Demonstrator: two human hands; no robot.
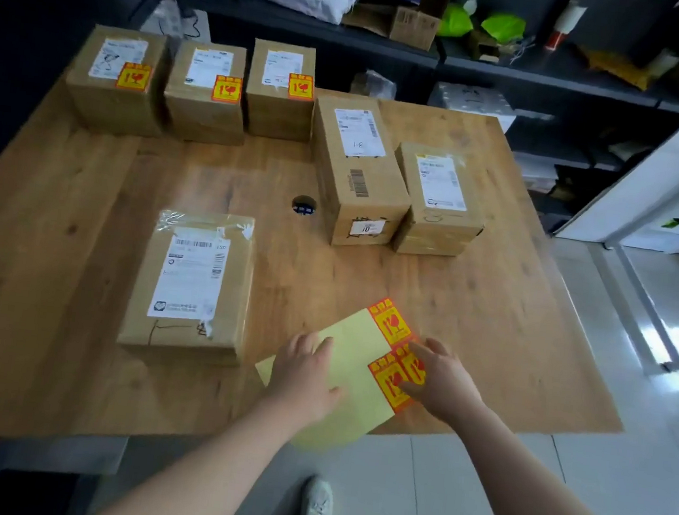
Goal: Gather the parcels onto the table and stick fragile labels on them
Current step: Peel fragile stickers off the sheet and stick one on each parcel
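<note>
A person stands at the near edge of a wooden table [69, 311], seen from above, both bare forearms reaching forward. Six brown cardboard parcels sit on the table. Three stand in a row along the far left edge [114, 79], [206, 89], [281, 87], each with a white shipping label and a red-and-yellow fragile sticker on top. Two longer parcels [358, 170] and [440, 196] lie side by side, touching, right of centre, with shipping labels only. The sixth parcel [191, 282] lies apart, nearer the person, also with no fragile sticker. A pale yellow sticker sheet [352, 369] rests at the table's near edge, one corner hanging over it, with three fragile labels [391, 322] remaining along its right side. The left hand [305, 374] lies flat, palm down, fingers loosely spread, pressing the sheet. The right hand [440, 381] rests on the lower labels, thumb and fingers narrowly apart at a label's edge; whether a label is pinched cannot be told.
</note>
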